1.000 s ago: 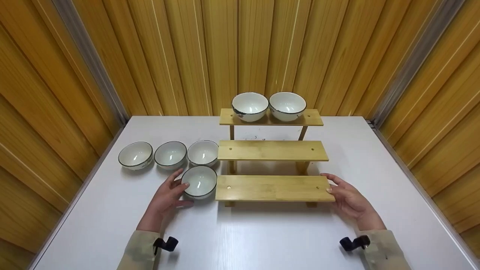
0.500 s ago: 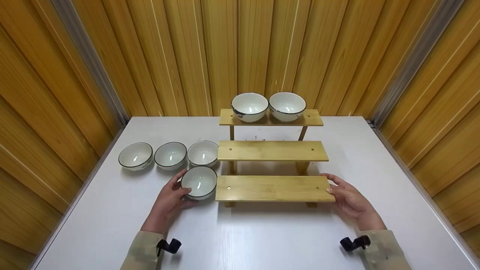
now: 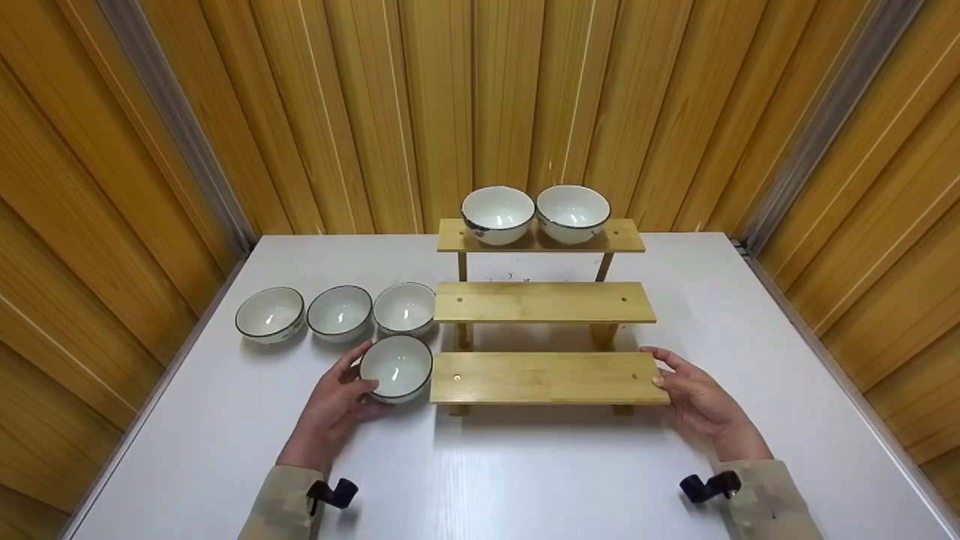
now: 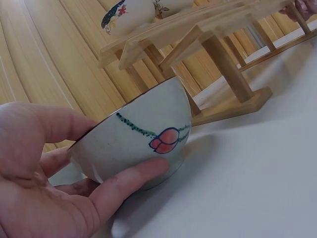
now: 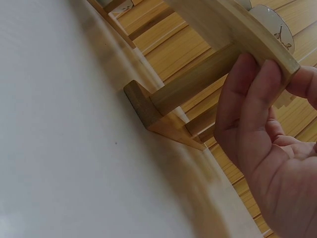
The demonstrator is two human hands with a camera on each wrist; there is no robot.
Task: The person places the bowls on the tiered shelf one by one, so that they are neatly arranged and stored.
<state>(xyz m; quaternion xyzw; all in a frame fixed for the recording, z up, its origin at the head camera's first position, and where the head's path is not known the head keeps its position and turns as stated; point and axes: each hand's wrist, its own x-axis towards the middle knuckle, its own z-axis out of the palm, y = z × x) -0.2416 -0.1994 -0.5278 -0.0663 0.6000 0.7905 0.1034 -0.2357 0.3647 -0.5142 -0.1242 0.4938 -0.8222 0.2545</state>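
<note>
Currently L hand [image 3: 330, 405] grips a bowl [image 3: 396, 367], thumb & fingers clamped on it, at 9 o'clock of btm shelf [image 3: 550, 378]; R hand [image 3: 701, 401] pinches that shelf's 3 o'clock end; 2 other bowls [image 3: 498, 215] sit on top shelf [image 3: 627, 238], 12 o'clock.

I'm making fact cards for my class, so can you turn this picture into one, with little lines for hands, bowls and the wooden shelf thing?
Left hand: grips the nearest bowl
Right hand: holds the right end of the lowest shelf
Wooden rack: three shelves, like steps
Top shelf: two bowls side by side
White table: three bowls in a row, left of the rack
Bowls altogether: six, all with dark rims
Drawing on the gripped bowl: a red bud
</note>
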